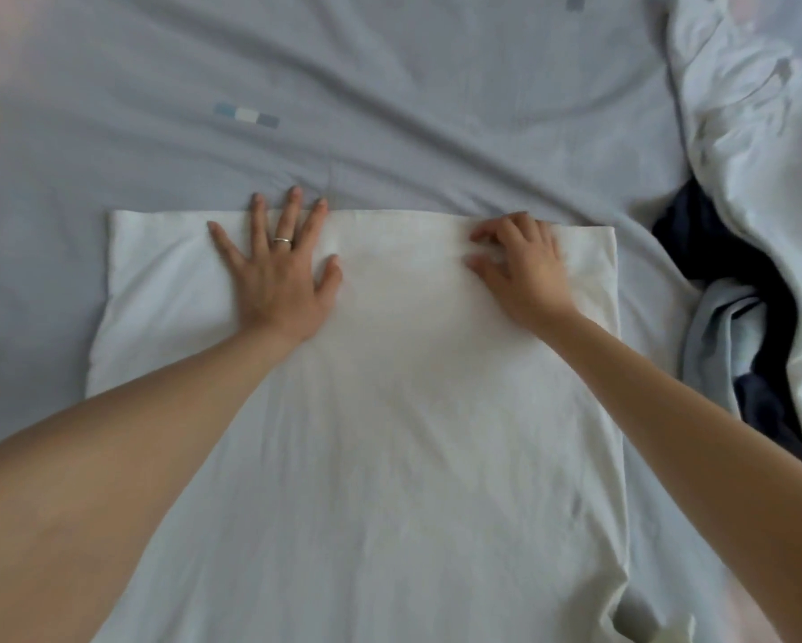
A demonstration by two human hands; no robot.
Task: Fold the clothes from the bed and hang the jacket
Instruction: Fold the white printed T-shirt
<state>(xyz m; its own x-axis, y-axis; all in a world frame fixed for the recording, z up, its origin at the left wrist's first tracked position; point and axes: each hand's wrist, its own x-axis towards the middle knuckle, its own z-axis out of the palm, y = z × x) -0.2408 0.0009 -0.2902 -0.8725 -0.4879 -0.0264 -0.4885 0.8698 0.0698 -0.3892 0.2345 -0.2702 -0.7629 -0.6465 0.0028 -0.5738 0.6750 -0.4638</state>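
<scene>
The white garment [389,410] lies flat on the bed [389,109], the left hand [273,276] pressing it with spread fingers, likely to set the fold, the right hand [522,266] with fingers bent on it, whether pinching I cannot tell.

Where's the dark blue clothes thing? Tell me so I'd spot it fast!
Start at the big grey-blue bed sheet. Go to its right edge, beside the crumpled white bedding. The navy garment there is the only dark thing, next to a pale blue garment.

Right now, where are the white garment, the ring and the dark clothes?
white garment [389,410]: head view, middle of its flat fabric.
ring [282,241]: head view, the band itself.
dark clothes [709,252]: head view, upper navy fold.
</scene>
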